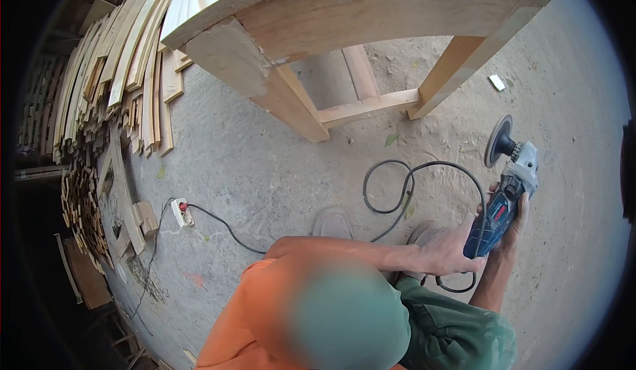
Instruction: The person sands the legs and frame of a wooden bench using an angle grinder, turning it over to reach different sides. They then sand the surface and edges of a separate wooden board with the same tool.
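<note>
A blue and grey power tool (489,227) with a round disc (499,141) at its front is held clear of the wooden frame, on the right side of the view. My left hand (452,247) is closed on the tool's rear end. Farther forward, my right hand (517,221) wraps around the body from the right and underneath, with fingertips showing at the left edge. The black cord (454,164) loops over the floor. A pale wooden frame (384,15) with legs and a lower crossbar stands at the top; the disc is apart from it.
Stacked wooden boards (126,58) lie at the upper left. A white power socket (182,212) with a red plug rests on the concrete floor (232,164). A wooden rack piece (122,191) is left of it. A small white block (497,82) lies near the frame.
</note>
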Motion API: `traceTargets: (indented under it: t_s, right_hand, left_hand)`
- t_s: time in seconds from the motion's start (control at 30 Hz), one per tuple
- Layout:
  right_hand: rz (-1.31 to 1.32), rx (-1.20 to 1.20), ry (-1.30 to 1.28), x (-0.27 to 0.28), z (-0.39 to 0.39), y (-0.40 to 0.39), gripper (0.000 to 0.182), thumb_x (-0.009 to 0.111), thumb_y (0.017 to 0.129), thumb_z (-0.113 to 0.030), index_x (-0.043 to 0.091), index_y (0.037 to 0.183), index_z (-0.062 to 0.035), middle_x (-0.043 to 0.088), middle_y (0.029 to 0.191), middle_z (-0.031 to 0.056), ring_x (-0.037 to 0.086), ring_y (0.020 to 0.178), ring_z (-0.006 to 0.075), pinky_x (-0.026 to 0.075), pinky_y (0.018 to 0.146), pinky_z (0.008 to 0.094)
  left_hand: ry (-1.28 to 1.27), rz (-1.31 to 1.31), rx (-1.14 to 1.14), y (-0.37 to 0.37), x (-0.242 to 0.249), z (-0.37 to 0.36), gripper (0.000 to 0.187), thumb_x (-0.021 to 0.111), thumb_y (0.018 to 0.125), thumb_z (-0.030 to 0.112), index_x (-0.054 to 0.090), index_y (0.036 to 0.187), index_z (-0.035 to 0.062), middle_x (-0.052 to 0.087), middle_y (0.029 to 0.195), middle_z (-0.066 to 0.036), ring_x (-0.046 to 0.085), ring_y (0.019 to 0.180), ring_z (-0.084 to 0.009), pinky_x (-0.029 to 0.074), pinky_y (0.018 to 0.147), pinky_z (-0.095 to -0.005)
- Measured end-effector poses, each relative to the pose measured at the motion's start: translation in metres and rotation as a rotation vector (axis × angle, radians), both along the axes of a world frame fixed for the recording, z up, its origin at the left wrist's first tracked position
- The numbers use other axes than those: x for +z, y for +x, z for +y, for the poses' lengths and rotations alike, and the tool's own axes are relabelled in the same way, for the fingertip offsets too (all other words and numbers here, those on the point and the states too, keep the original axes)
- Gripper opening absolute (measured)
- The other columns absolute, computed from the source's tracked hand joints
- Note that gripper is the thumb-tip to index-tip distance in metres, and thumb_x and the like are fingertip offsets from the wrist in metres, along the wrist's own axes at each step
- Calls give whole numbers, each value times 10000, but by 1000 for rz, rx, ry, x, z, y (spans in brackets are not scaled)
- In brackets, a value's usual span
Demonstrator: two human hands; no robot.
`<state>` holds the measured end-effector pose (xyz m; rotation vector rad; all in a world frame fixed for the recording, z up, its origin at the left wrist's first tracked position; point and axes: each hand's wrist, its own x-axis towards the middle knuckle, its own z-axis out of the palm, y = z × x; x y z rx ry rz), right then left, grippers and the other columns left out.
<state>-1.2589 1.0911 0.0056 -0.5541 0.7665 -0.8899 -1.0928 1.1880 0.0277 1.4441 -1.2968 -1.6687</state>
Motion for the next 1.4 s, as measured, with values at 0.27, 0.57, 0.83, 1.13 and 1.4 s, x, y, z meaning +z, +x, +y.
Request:
traceTargets:
  t_s: [0.27,0.57,0.83,1.13,1.4]
  right_hand:
    - [512,430,-243,51,15,40,1028,876,736,-511,385,1458,32,582,1257,138,586,1141,211,478,979,366]
    - [464,497,-364,88,2,152,918,826,841,-435,375,1486,37,546,1330,165,531,1244,244,397,1092,389]
    - [564,545,-272,78,-6,197,858,806,864,-449,412,1449,40,598,1167,138,613,989,186,525,840,320]
    - [647,546,-363,74,-15,212,930,811,824,-522,411,1440,48,617,1095,169,630,940,204,531,813,325]
    - [663,564,-326,75,-16,221,950,797,821,-561,410,1427,61,622,1077,182,652,911,215,546,753,322]
  left_hand:
    - [195,-587,-845,126,-18,55,607,672,928,498,627,1250,-14,719,1047,-213,683,1031,-388,517,931,-428]
    - [-582,-561,483,118,-38,48,634,844,789,210,514,1296,20,516,1228,-213,520,1157,-402,448,980,-489]
    - [-769,-544,1015,133,-94,14,541,754,817,2,428,1247,31,486,1282,-211,519,1141,-350,425,990,-442]
    - [-34,602,17,115,-89,114,607,360,1012,486,681,931,-23,543,751,-26,499,669,-141,410,635,-292]
    - [467,892,-158,121,-62,80,831,674,922,324,240,1574,44,486,1344,-125,601,1114,-223,586,898,-335]
